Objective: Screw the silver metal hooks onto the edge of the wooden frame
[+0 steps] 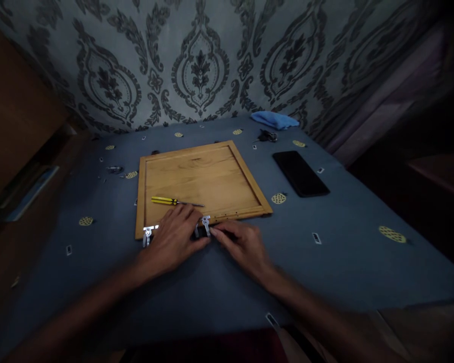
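Observation:
A framed wooden panel [196, 176] lies flat on the cloth-covered table. Along its front edge sits a metal fitting [206, 223] with silver bracket-like ends and a dark part between them; my left hand covers its middle. My left hand [177, 232] curls over this fitting, thumb at the front and fingers on the panel's edge. At the fitting's right end, my right hand [244, 244] pinches with thumb and forefinger; what lies between those fingertips is too small to make out. Just beyond my left fingers, a yellow-handled screwdriver [164, 200] rests on the panel.
Right of the panel lies a black phone [300, 174]. Farther back are a small dark bunch of objects [267, 135] and a folded blue cloth [274, 120]. Small metal parts [114, 169] lie left of the panel. A patterned wall [200, 65] rises behind the table.

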`<action>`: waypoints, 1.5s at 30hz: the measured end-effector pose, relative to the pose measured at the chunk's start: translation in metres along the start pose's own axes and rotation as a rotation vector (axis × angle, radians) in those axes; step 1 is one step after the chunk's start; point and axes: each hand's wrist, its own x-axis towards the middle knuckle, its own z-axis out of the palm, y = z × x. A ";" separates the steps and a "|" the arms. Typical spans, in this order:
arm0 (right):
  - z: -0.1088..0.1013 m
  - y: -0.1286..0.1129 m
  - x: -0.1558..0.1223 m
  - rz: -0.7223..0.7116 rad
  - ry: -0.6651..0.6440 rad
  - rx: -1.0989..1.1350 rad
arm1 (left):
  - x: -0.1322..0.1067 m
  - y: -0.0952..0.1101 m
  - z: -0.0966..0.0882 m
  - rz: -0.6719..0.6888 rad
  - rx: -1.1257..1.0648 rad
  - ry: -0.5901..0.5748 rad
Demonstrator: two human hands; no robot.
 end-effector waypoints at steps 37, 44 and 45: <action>-0.008 0.016 0.000 -0.493 -0.038 -0.433 | 0.000 -0.004 0.005 -0.014 -0.103 0.056; -0.008 0.017 -0.002 -0.533 -0.034 -0.505 | 0.000 -0.003 0.004 -0.022 -0.118 0.041; -0.008 0.018 -0.002 -0.533 -0.038 -0.515 | 0.000 -0.003 0.004 -0.024 -0.120 0.038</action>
